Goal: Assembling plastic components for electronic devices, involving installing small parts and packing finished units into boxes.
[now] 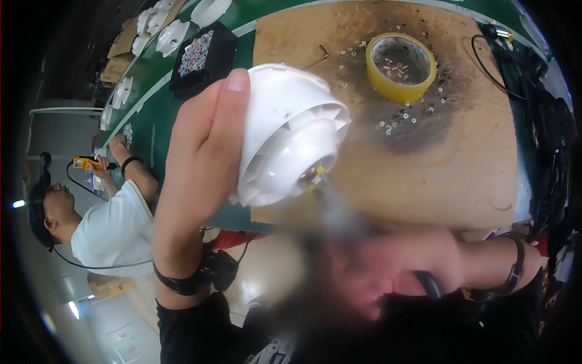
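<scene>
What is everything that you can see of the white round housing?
The white housing looks like glossy plastic: a round body, a flange with ribs, and a smooth dome with a dark opening, reddish inside. It is tilted, the dome facing the picture's lower right, and shows partly against the brown board. The left hand grips its left side, thumb on the outer wall. A blurred, yellow-tipped object is at the opening; contact is unclear.
</scene>
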Available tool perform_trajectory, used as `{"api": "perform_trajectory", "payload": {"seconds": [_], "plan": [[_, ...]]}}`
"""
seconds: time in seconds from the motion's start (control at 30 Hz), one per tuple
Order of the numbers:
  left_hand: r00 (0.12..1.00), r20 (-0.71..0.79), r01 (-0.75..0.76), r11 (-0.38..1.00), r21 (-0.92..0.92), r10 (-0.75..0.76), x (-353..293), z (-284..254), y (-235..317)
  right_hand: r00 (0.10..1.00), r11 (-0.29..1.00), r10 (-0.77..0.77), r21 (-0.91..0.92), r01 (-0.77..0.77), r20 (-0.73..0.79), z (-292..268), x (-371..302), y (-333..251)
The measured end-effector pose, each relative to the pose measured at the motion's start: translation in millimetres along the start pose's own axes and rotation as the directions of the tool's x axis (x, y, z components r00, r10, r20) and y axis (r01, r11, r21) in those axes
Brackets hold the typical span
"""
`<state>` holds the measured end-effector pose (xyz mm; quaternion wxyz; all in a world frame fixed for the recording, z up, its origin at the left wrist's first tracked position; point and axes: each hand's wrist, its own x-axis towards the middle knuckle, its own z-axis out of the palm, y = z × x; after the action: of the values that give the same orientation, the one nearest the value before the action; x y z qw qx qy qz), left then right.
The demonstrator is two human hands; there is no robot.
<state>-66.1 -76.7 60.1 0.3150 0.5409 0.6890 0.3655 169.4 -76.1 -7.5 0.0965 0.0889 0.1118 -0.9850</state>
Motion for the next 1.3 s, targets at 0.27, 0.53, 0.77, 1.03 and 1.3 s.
{"api": "perform_trajectory", "payload": {"seconds": [0.27, 0.53, 0.77, 1.03, 1.3], "plan": [[0.993, 0.118, 0.009, 0.997, -0.072, -0.001, -8.9, -4.3, 11.5, 0.995, 0.972, -0.093, -0.221, 0.083, -0.034, -2.3, -2.8, 4.3], [0.994, 0.092, 0.055, 0.996, -0.063, -0.049, -4.5, -6.1, -7.1, 0.995, 0.958, -0.079, 0.279, 0.06, 0.059, -5.7, -1.5, 6.3], [0.992, 0.115, 0.071, 0.989, -0.133, -0.056, 2.0, -0.7, -2.7, 0.941, 0.781, -0.195, 0.625, -0.022, 0.276, -22.9, 17.5, 18.6], [0.98, 0.194, 0.015, 0.986, 0.168, -0.048, 12.5, 4.4, 7.5, 0.988, 0.852, 0.061, 0.508, -0.125, 0.142, -25.9, 18.5, -2.4], [0.976, 0.204, 0.104, 0.987, -0.124, -0.077, 19.5, 8.5, 4.5, 0.972, 0.894, 0.2, 0.383, -0.234, 0.125, -13.6, 15.3, -30.3]]}}
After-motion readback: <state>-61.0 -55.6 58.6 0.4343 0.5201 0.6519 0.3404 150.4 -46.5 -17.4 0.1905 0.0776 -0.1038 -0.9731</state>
